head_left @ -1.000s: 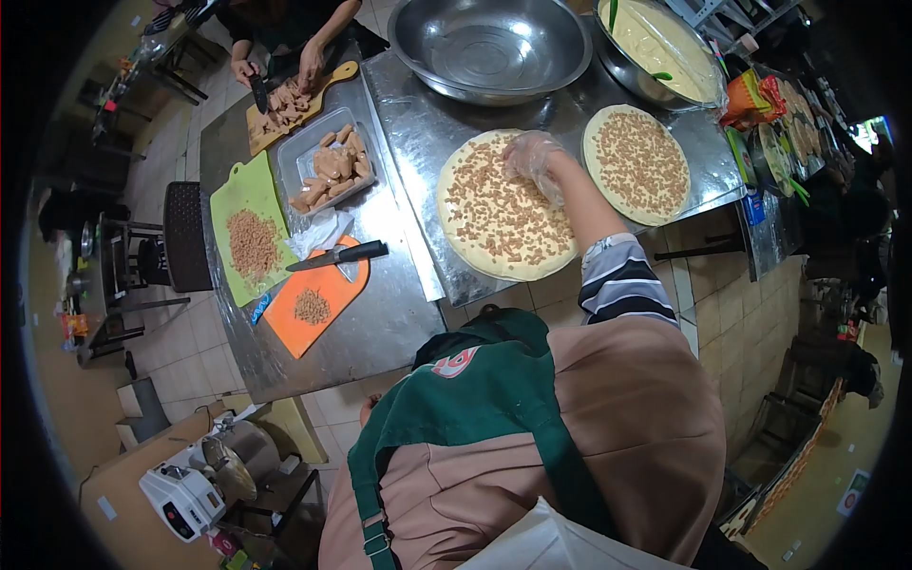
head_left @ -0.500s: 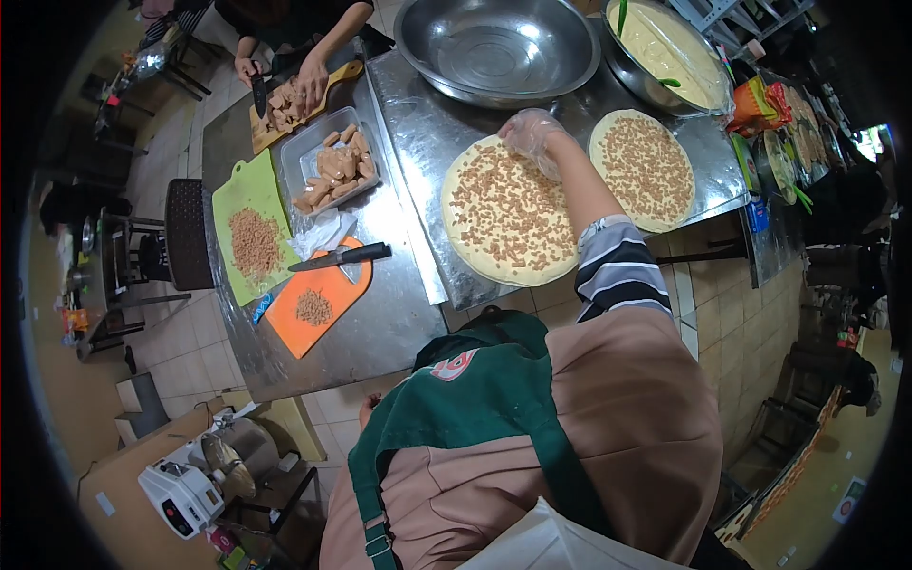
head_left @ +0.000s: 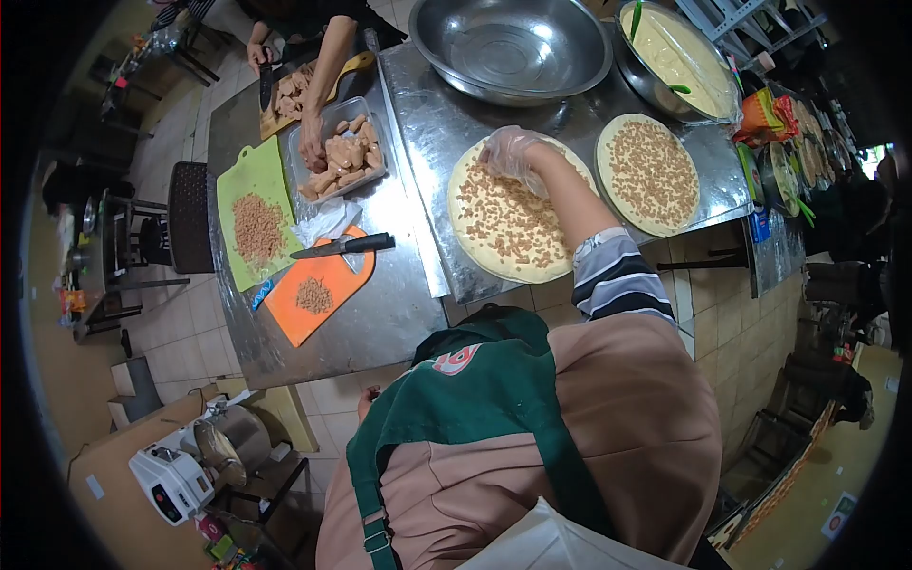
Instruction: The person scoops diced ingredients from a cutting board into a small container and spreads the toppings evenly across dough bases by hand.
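Note:
My right hand (head_left: pixel 514 158), in a clear plastic glove, reaches over the upper left part of a round, pale dough sheet (head_left: pixel 518 258) strewn with small brown sausage-like bits. Its fingers point down at the bits, seemingly stretched rather than clenched; their tips are partly hidden. A second round dough sheet (head_left: pixel 649 176), also covered with bits, lies to the right. Only a sliver of my left hand (head_left: pixel 368 400) shows beside my green apron (head_left: pixel 475 389), low by the table's front edge; its fingers are mostly hidden.
A large steel bowl (head_left: pixel 511 47) and a bowl of pale batter (head_left: pixel 679 57) stand behind. On the left are a green board (head_left: pixel 261 185) and an orange board (head_left: pixel 294 328) with chopped bits, a knife (head_left: pixel 366 244), and a plastic tub (head_left: pixel 378 123) of sausage pieces. A co-worker holds another knife (head_left: pixel 266 90).
My right hand has moved slightly left and down over the dough sheet. The co-worker's one hand has gone from the cutting board into the plastic tub.

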